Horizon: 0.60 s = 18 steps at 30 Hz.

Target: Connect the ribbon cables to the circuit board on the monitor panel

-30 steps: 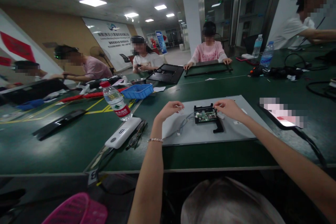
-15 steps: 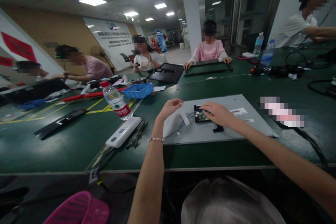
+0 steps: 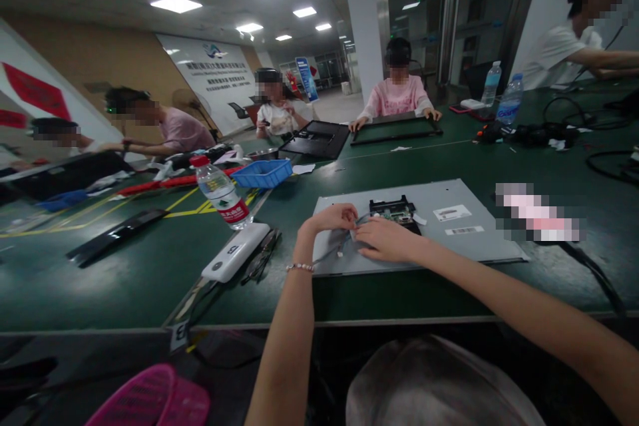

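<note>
A grey flat display panel (image 3: 479, 239) lies on the table in front of me. On its upper middle sits a circuit board in a black bracket (image 3: 392, 205). Thin grey cables (image 3: 327, 254) run from the board side towards the panel's left edge. My left hand (image 3: 339, 216), with a beaded bracelet at the wrist, is closed with bent fingers on the cable left of the board. Reaching in from the right, my right hand (image 3: 384, 237) has its fingertips together at the same spot, partly covering the board. A pale piece shows between the fingertips, too small to name.
To the left are a white power bank (image 3: 237, 253), a water bottle (image 3: 222, 193), a blue tray (image 3: 264, 173) and a long black piece (image 3: 117, 234). A blurred-out object (image 3: 542, 213) lies right of the panel. Across the table, a person in pink (image 3: 399, 96) holds a black frame (image 3: 399, 140).
My right hand has moved left and down off the board to meet my left hand, which shifted slightly right and lower. The white strip hanging from my left hand no longer shows there.
</note>
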Each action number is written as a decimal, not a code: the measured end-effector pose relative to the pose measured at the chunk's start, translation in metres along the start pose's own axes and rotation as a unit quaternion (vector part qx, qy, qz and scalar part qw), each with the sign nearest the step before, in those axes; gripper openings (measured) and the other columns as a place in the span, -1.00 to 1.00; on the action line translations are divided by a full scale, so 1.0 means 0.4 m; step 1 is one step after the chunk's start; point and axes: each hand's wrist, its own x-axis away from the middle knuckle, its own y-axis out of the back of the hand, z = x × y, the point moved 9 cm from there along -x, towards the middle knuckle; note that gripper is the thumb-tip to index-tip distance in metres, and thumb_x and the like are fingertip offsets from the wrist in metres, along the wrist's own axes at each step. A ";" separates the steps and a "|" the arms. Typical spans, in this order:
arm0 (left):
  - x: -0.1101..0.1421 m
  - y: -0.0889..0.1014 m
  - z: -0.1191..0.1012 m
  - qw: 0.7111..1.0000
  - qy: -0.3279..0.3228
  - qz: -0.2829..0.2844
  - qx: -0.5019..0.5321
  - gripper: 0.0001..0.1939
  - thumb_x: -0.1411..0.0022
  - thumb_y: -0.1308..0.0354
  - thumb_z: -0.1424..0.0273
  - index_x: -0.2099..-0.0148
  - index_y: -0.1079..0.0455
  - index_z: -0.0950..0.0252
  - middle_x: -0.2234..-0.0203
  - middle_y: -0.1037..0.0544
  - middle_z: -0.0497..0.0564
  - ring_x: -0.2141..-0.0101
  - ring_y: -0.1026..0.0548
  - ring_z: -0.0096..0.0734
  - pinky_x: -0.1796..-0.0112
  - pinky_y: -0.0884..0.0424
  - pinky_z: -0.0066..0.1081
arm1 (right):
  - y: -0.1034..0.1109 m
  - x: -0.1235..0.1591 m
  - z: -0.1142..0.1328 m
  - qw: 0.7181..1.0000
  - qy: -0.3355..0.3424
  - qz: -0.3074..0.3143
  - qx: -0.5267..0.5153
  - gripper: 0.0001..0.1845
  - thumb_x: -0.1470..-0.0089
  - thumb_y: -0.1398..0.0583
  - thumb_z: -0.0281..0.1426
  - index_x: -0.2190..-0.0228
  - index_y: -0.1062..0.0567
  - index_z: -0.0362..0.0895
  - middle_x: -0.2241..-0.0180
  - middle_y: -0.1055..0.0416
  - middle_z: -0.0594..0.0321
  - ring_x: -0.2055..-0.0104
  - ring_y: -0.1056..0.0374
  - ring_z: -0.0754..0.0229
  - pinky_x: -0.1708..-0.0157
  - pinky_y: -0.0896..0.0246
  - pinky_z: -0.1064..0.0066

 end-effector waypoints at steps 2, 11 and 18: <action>-0.003 0.002 0.011 1.000 0.007 -0.006 -0.014 -0.68 0.07 -0.28 0.32 0.25 -0.36 0.32 0.48 -0.50 -0.05 0.44 -0.45 -0.44 0.39 -0.35 -0.45 | -0.004 0.005 0.005 1.000 -0.006 0.009 -0.002 -0.68 -0.18 -0.09 -0.29 0.16 -0.48 -0.25 0.12 -0.47 -0.04 0.02 -0.33 0.02 -0.04 -0.07 0.17; -0.006 0.001 0.022 1.000 0.000 0.006 -0.026 -0.65 0.06 -0.30 0.28 0.23 -0.37 0.33 0.45 -0.49 -0.04 0.42 -0.44 -0.43 0.37 -0.34 -0.45 | -0.003 0.014 0.025 0.999 -0.024 0.029 -0.012 -0.64 -0.20 -0.07 -0.28 0.11 -0.45 -0.27 0.13 -0.47 -0.06 0.02 -0.33 0.02 -0.08 -0.01 0.17; -0.017 0.005 0.028 0.997 0.005 -0.012 -0.071 -0.65 0.07 -0.30 0.24 0.25 -0.37 0.31 0.50 -0.47 -0.09 0.44 -0.43 -0.44 0.41 -0.30 -0.48 | -0.001 0.014 0.027 0.999 -0.021 0.030 -0.013 -0.66 -0.20 -0.07 -0.30 0.13 -0.46 -0.28 0.16 -0.48 -0.05 0.03 -0.34 0.03 -0.08 -0.02 0.18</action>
